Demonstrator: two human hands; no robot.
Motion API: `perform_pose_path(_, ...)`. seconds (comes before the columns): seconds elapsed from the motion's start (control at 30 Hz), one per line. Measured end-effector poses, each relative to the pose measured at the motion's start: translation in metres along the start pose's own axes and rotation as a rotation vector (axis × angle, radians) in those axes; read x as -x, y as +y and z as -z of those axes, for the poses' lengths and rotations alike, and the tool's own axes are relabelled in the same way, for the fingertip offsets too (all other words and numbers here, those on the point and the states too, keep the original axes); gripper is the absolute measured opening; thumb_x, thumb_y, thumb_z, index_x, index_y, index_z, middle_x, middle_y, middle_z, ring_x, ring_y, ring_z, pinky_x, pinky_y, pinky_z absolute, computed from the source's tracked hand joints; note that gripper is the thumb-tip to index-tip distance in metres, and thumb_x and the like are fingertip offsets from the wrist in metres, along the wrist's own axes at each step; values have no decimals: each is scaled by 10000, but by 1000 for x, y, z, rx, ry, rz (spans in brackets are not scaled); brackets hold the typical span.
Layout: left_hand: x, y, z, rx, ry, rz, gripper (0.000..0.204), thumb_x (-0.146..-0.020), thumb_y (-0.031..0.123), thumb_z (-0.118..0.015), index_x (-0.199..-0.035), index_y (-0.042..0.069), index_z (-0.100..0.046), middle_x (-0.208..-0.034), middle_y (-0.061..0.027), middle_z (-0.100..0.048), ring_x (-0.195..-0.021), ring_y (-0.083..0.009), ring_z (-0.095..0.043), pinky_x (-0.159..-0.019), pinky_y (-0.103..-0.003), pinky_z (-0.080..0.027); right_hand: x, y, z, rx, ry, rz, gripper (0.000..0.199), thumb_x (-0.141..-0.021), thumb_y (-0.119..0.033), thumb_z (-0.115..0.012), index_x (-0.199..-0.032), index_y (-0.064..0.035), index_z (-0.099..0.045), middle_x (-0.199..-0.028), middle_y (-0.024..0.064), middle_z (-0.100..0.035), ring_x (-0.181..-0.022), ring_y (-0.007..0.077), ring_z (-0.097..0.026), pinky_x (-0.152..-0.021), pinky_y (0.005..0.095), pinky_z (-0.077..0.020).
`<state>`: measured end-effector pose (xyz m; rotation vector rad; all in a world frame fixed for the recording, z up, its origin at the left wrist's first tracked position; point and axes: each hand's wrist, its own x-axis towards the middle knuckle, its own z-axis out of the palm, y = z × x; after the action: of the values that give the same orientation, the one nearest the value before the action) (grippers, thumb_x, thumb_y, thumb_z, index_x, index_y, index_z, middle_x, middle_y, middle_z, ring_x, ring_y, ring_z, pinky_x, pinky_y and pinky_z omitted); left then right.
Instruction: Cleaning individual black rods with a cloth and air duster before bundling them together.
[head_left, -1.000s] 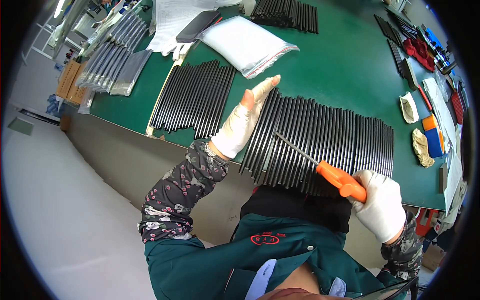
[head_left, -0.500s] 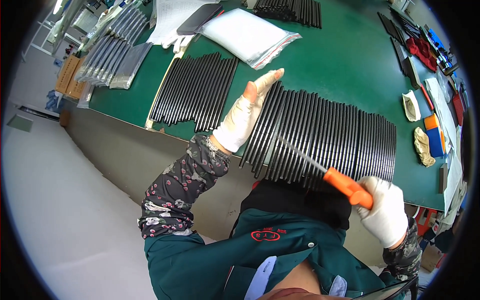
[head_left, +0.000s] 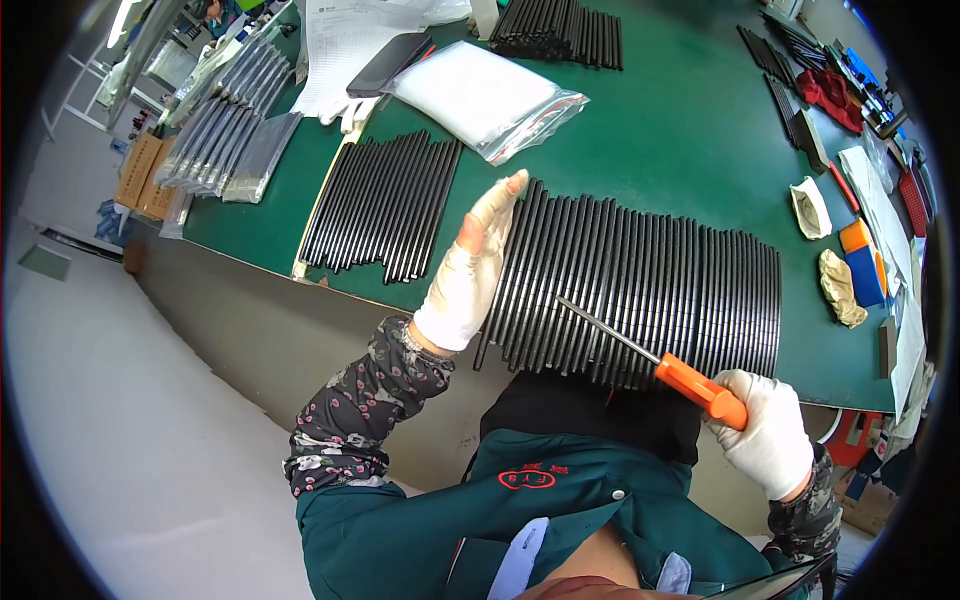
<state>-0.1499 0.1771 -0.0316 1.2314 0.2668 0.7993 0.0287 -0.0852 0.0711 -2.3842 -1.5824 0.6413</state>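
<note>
Gripping an orange-handled tool (head_left: pixel 690 382) in the right hand (head_left: pixel 765 430), with fingers closed around the rear of the handle; aiming its slim metal shaft up and leftward over a wide row of black rods (head_left: pixel 640 275), laid side by side along the near edge of the green counter (head_left: pixel 680 120); leaving contact between tip and rods unclear from this angle; holding the left hand (head_left: pixel 465 280) open and upright along the left end of the row, with fingers straight, thumb raised and palm facing the rods; gripping nothing there, and seemingly bracing the outermost rod; apparently being partway through tending this row, steadying its left end while working over the rods with the tool; probably calling next for a firm, flat left palm and a light, controlled tip, so as to avoid scratching the rods or knocking any out of line; having a smaller group of rods (head_left: pixel 380 205) lying well apart to the left, with uneven near ends; having a clear plastic bag (head_left: pixel 475 95) with pale contents beyond, just beside a dark flat case (head_left: pixel 390 65); seeing a further pile of rods (head_left: pixel 560 30) at the far side, and an orange and blue block (head_left: pixel 862 262) to the right.
</note>
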Motion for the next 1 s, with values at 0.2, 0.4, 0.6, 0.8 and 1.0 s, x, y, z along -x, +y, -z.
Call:
perform_pose_path(0.2,18,43,23,-1118,-643,-168,968,-813,645,-578,-1471,8,-263,-1521,-234,-261,-1434,-399,-189,-1154,-510,-146,0,1,0,38,81,4,218,-709,-129,-733,-891,-62,-632,-761,134,-649,-696,328,-645,-671,400,-527)
perform_pose_path(0.4,30,60,7,-1462,-794,-24,1120,-548,484,-850,-1368,-82,-337,-1481,-279,-267,-1405,-437,-228,-1136,-538,-211,-6,1,2,21,56,-13,223,-709,-131,-744,-885,-57,-629,-749,144,-645,-691,333,-642,-662,401,-525)
perform_pose_path(0.6,35,52,9,-1462,-734,-162,1096,-528,452,-857,-1359,-52,-349,-1458,-273,-299,-1370,-450,-292,-1121,-533,-253,-13,-7,12,8,41,-36,200,-709,-130,-746,-844,-42,-627,-712,154,-637,-669,340,-638,-649,408,-525)
perform_pose_path(0.8,37,41,20,-1417,-733,-259,1024,-737,651,-627,-1450,14,-261,-1469,-293,-286,-1350,-503,-297,-1108,-568,-248,-16,-18,22,68,-19,39,182,-725,-138,-736,-841,-42,-633,-712,160,-638,-678,344,-644,-640,408,-523)
perform_pose_path(1.0,37,34,24,-1411,-692,-307,976,-776,680,-568,-1438,18,-291,-1457,-281,-317,-1345,-482,-323,-1099,-553,-280,-23,-17,22,31,6,-38,192,-737,-158,-738,-865,-54,-640,-704,172,-635,-662,365,-639,-642,418,-518)
